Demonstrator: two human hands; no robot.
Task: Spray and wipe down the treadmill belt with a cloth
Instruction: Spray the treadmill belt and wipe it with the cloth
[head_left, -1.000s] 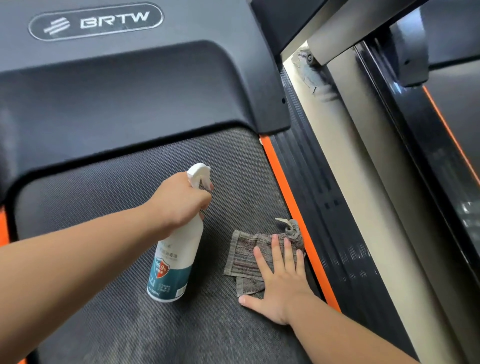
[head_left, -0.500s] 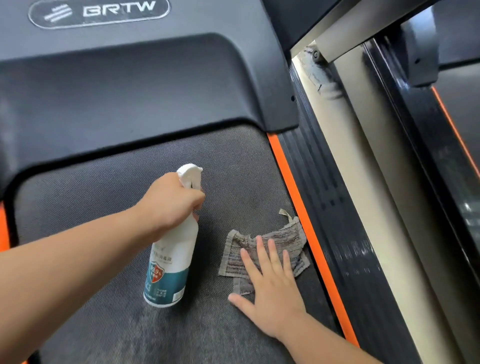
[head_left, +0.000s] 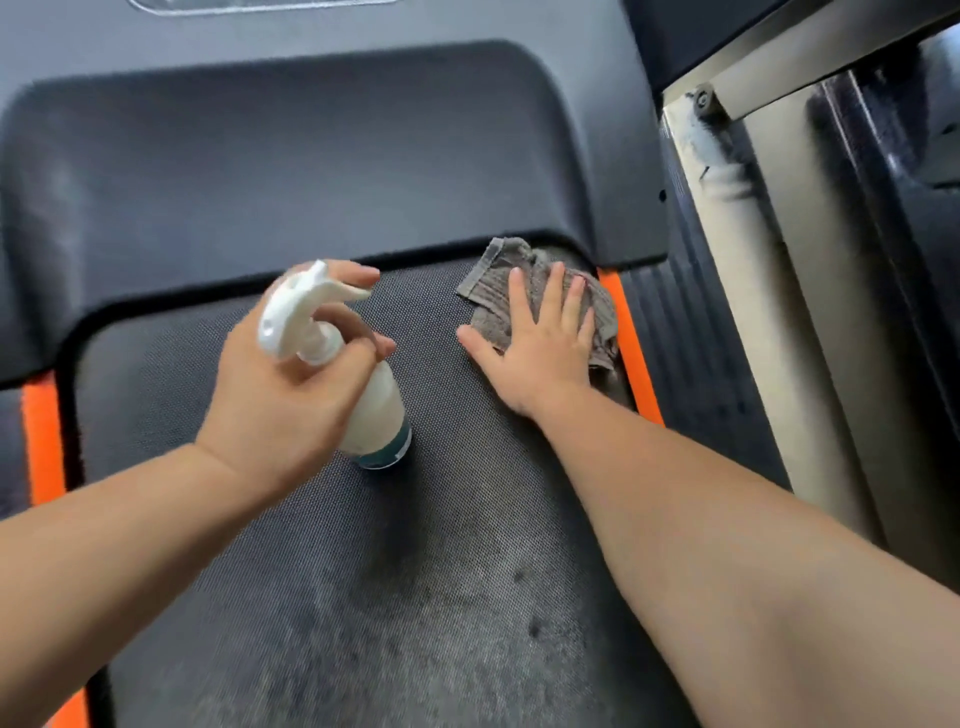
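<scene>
While your right hand (head_left: 540, 348) presses flat, fingers straight, on the crumpled grey woven cloth (head_left: 493, 275), that cloth lies at the far right corner of the dark textured treadmill belt (head_left: 415, 597), touching the orange side strip (head_left: 631, 353) and the black motor cover (head_left: 337, 156). Your left hand (head_left: 280, 395) is curled round the white plastic spray bottle (head_left: 376, 415) mid-belt. Open belt runs toward you; a beige frame rail (head_left: 769, 312) borders the right.

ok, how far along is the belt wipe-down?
Done: dark, damp-looking blotches on the near treadmill belt suggest some spraying. In hand: the left hand grips the spray bottle; the right hand presses the grey cloth flat at the belt's far right corner, by the motor cover. Left: probably most of the wiping; the belt's far left looks dry and untouched.
</scene>
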